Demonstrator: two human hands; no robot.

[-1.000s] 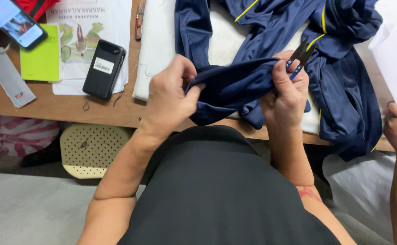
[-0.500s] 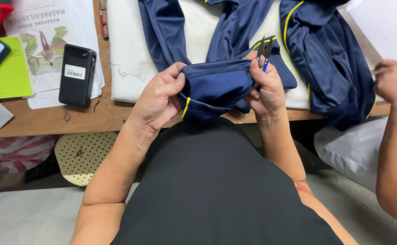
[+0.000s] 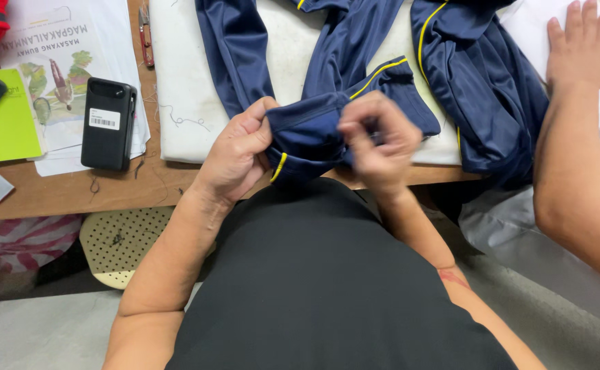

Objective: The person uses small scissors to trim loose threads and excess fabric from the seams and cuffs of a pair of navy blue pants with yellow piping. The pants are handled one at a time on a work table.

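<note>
- Since the earlier frame, my right hand [image 3: 377, 140] lifts off, blurred, fingers curled; grip unclear.
- Left hand [image 3: 237, 152] pinches the navy garment [image 3: 311, 133] fold, frame centre.
- Folded edge handled; spread sleeves above look untouched.

**One head-worn camera, looking steeply down**

There is a single view, taken from the person's head and aimed almost straight down over the chest. The black shirt fills the lower middle of the frame, so the lens sits close to the body. The tabletop [image 3: 53, 192] runs across the upper part of the frame, its near edge crossing just above centre. The left hand [image 3: 235, 154] and right hand [image 3: 379, 140] appear near the centre, close to the lens. Floor shows in the lower corners. Another person's forearm enters from the right edge. No second view shares the scene.
</note>
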